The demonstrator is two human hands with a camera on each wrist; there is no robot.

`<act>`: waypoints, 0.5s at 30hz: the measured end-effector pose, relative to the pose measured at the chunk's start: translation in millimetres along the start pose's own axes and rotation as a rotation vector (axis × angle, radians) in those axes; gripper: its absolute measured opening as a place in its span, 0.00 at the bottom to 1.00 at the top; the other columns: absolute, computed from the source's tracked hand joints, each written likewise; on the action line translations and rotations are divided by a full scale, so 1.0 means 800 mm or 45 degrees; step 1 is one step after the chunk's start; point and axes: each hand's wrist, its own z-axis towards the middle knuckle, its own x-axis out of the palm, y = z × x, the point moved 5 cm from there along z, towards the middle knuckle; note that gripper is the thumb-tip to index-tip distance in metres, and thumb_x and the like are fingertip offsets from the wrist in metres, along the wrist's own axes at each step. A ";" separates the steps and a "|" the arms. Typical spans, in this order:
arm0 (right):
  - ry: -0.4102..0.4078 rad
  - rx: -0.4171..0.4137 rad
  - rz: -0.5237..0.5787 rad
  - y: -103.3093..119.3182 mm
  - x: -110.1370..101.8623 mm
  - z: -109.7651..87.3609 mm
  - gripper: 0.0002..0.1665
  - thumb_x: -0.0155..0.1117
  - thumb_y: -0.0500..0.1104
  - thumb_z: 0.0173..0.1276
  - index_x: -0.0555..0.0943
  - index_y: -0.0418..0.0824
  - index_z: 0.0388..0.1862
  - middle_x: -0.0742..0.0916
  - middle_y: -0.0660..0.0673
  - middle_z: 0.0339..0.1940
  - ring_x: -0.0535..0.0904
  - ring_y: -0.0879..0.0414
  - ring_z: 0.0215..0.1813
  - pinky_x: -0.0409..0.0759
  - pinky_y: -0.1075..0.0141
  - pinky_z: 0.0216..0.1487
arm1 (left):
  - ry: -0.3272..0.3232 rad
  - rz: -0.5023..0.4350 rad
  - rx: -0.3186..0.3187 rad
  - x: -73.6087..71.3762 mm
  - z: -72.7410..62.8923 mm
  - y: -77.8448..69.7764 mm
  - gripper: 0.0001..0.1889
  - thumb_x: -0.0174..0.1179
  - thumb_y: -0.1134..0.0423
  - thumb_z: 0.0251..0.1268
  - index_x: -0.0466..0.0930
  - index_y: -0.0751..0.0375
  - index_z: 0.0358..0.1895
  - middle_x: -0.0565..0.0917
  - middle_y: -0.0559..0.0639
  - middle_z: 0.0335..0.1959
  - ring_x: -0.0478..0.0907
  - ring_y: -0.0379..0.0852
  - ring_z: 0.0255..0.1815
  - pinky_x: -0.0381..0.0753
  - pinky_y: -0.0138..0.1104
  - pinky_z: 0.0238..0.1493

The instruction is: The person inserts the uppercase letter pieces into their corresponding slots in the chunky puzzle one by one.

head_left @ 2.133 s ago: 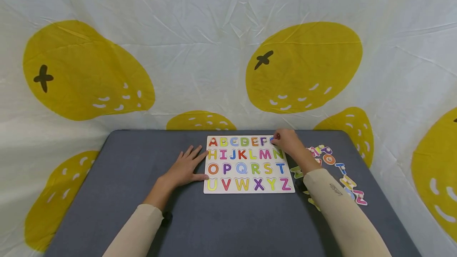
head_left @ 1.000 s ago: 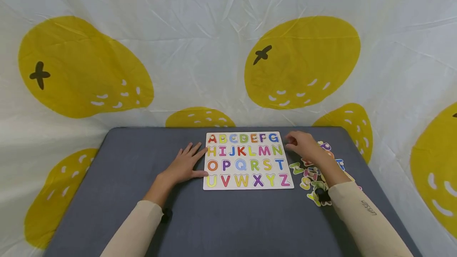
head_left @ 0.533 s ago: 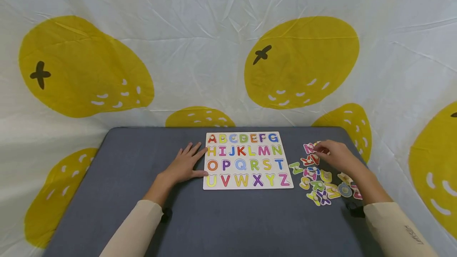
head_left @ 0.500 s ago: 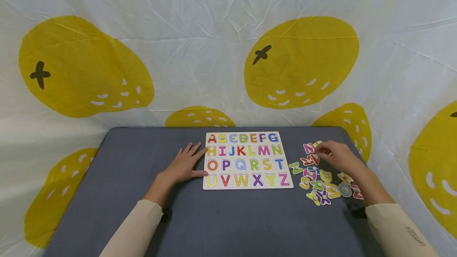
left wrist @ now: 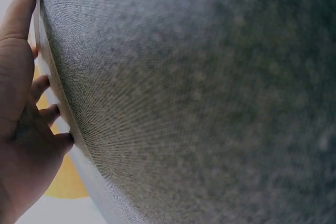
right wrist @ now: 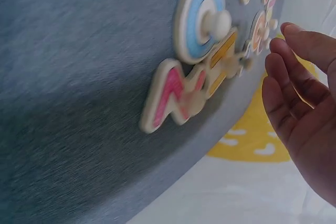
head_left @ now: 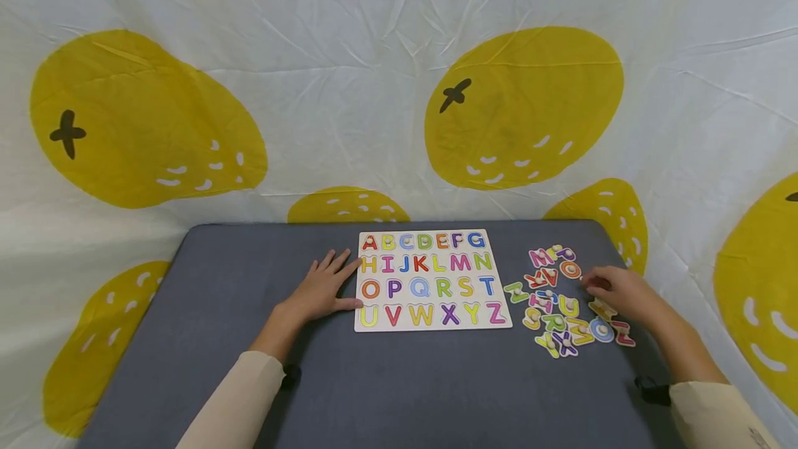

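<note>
My left hand (head_left: 321, 289) lies spread at the left edge of a white alphabet puzzle board (head_left: 407, 288), thumb and forefinger touching it. In the left wrist view, the fingers (left wrist: 18, 17) reach along that edge. Knobbed letters A to G fill the top row, ending in a blue G (head_left: 476, 240); lower rows show printed letters. My right hand (head_left: 617, 291) hovers at the right side of the loose letters, fingers loosely bent, beside an orange O (head_left: 570, 269). In the right wrist view, nothing shows between its fingertips (right wrist: 277, 45); knobbed letters lie beyond them.
Several knobbed letters lie scattered right of the board, among them a green N (head_left: 515, 292), a blue round letter (head_left: 601, 330) and a pink-red Z-like letter (head_left: 623, 333). The dark grey table (head_left: 405, 393) ends at a fruit-patterned white cloth (head_left: 349, 123).
My right hand has left the blue G in the top row and moved rightward across the loose letters, uncovering the orange O and its neighbours. My left hand has stayed at the board.
</note>
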 end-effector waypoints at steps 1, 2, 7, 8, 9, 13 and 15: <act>0.011 0.017 0.007 -0.003 0.001 -0.003 0.07 0.71 0.37 0.68 0.86 0.36 0.43 0.88 0.50 0.34 0.76 0.63 0.34 0.79 0.65 0.36 | 0.001 0.000 -0.003 0.000 0.000 0.000 0.50 0.66 0.34 0.63 0.56 0.50 0.84 0.54 0.61 0.84 0.44 0.69 0.85 0.47 0.70 0.77; 0.017 0.036 0.011 -0.005 0.003 -0.006 0.07 0.72 0.38 0.68 0.86 0.36 0.43 0.87 0.51 0.33 0.75 0.63 0.34 0.79 0.66 0.36 | 0.003 -0.002 -0.007 0.001 0.000 0.001 0.50 0.66 0.34 0.63 0.56 0.50 0.84 0.54 0.61 0.85 0.44 0.69 0.85 0.47 0.70 0.78; 0.029 0.113 0.023 -0.021 0.011 -0.016 0.11 0.74 0.43 0.68 0.85 0.36 0.41 0.85 0.52 0.30 0.74 0.61 0.31 0.75 0.68 0.31 | 0.004 0.000 -0.011 0.002 -0.001 0.002 0.51 0.66 0.33 0.63 0.56 0.49 0.84 0.54 0.60 0.85 0.44 0.69 0.85 0.46 0.70 0.78; 0.027 0.127 0.025 -0.024 0.013 -0.018 0.11 0.74 0.43 0.67 0.84 0.36 0.40 0.83 0.52 0.29 0.73 0.60 0.30 0.74 0.67 0.30 | 0.003 0.002 -0.009 0.002 -0.001 0.003 0.51 0.66 0.33 0.63 0.55 0.49 0.84 0.54 0.60 0.85 0.44 0.69 0.85 0.46 0.70 0.78; 0.028 0.145 0.025 -0.027 0.015 -0.019 0.12 0.74 0.44 0.67 0.83 0.37 0.38 0.82 0.52 0.28 0.73 0.59 0.30 0.73 0.67 0.29 | 0.003 0.005 -0.008 0.002 0.000 0.003 0.51 0.66 0.33 0.63 0.55 0.49 0.84 0.54 0.60 0.85 0.44 0.69 0.85 0.46 0.70 0.78; 0.029 0.197 0.039 -0.034 0.022 -0.027 0.14 0.74 0.46 0.67 0.78 0.40 0.35 0.78 0.51 0.24 0.70 0.57 0.26 0.68 0.66 0.26 | 0.006 0.010 -0.009 0.003 0.000 0.003 0.51 0.66 0.33 0.63 0.55 0.48 0.84 0.54 0.60 0.85 0.44 0.69 0.85 0.46 0.69 0.78; 0.019 0.205 0.037 -0.035 0.024 -0.030 0.15 0.74 0.47 0.67 0.76 0.41 0.33 0.77 0.51 0.23 0.70 0.57 0.24 0.66 0.66 0.26 | 0.006 0.010 -0.011 0.003 0.001 0.003 0.51 0.66 0.33 0.62 0.55 0.48 0.84 0.54 0.60 0.85 0.44 0.69 0.85 0.46 0.69 0.78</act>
